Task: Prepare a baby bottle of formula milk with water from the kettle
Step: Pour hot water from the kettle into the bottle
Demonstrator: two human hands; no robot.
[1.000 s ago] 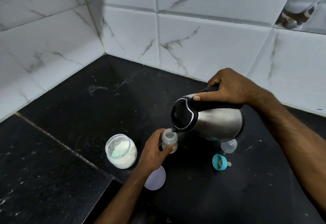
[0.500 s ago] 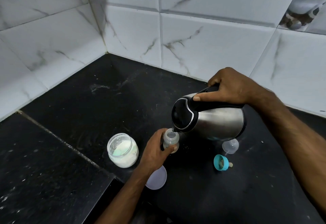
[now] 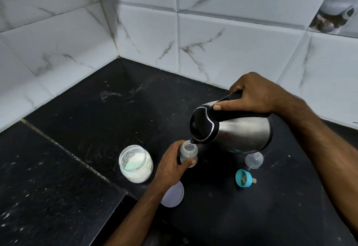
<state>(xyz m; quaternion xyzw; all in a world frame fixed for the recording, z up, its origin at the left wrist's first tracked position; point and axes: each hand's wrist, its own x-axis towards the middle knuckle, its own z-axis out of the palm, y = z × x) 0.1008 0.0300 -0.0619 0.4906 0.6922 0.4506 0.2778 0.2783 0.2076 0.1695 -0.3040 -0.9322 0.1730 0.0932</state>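
Note:
A small clear baby bottle (image 3: 188,151) stands uncapped on the black counter (image 3: 116,121). My left hand (image 3: 172,165) grips it around the body. My right hand (image 3: 255,93) holds the black handle of a steel kettle (image 3: 236,129), which is tipped to the left with its spout right over the bottle's mouth. An open glass jar of white formula powder (image 3: 135,163) stands left of the bottle. The teal bottle ring with its teat (image 3: 244,178) lies on the counter to the right, next to a clear dome cap (image 3: 254,160).
A pale round jar lid (image 3: 173,195) lies flat just under my left wrist. White marbled tile walls (image 3: 222,48) meet in a corner behind the counter. A seam and a step in the counter run diagonally at the left front.
The kettle stays tipped over the bottle and both hands keep their grips. Only the view has shifted slightly.

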